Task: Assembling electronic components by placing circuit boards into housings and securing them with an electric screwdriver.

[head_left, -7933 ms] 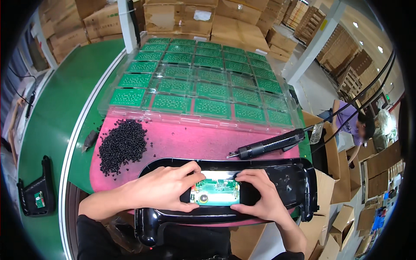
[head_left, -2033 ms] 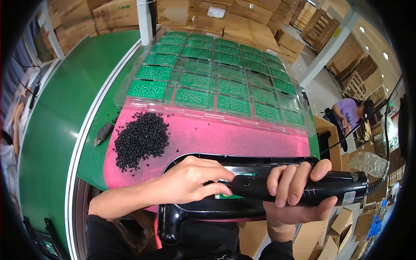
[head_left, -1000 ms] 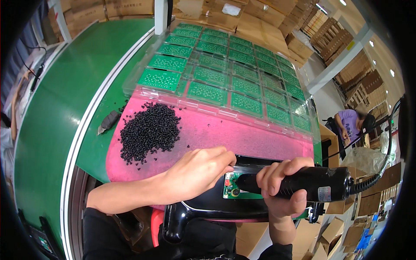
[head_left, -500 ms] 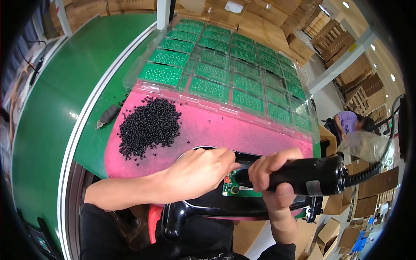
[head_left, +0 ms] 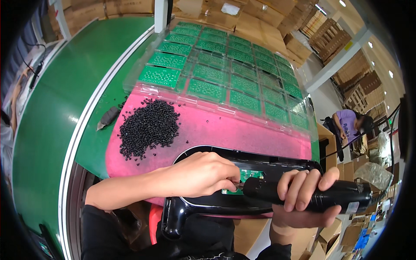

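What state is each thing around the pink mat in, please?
Right hand: closed around the screwdriver
Screwdriver: roughly level, tip leftward
Left hand: fingers bent at its tip, hold unclear
Circuit board: inside the housing, partly covered
Housing: open side up
Small black parts: loosely heaped on the mat
Green boards: in rows on clear trays

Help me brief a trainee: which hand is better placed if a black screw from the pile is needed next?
Probably the left hand: it is nearer the black screw pile, while the right hand grips the electric screwdriver.
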Action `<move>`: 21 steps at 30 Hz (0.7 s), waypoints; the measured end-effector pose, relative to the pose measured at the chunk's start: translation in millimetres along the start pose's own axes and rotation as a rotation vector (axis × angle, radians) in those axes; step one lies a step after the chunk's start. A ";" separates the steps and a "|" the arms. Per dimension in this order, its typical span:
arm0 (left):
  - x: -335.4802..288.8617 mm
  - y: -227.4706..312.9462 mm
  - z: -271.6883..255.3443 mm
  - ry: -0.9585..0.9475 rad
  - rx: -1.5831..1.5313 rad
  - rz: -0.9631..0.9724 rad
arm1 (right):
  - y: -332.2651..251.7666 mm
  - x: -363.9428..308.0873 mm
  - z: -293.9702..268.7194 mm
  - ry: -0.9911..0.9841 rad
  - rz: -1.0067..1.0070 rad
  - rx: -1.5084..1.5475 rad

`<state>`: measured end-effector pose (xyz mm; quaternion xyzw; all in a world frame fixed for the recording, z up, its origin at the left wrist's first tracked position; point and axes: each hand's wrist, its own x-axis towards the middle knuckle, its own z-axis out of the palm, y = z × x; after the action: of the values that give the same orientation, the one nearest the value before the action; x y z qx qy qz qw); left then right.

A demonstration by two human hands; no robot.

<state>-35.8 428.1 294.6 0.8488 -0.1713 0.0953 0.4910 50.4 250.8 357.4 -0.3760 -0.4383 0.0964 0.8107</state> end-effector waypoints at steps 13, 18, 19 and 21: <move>0.3 -0.7 0.9 0.013 -0.034 0.000 | -7.0 -9.0 2.4 0.011 -0.130 -0.006; 1.7 -4.8 4.3 0.071 0.126 0.150 | -3.7 -8.1 1.4 -0.082 -0.124 0.031; 1.1 -5.1 4.1 0.071 0.128 0.147 | -3.0 -8.3 2.4 -0.081 -0.123 0.034; 0.5 -5.1 3.9 0.062 0.150 0.142 | -3.8 -9.0 4.7 -0.076 -0.085 -0.028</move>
<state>-33.4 427.0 288.7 0.8654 -0.2085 0.1685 0.4233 40.8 246.2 355.9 -0.3646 -0.4856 0.0697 0.7915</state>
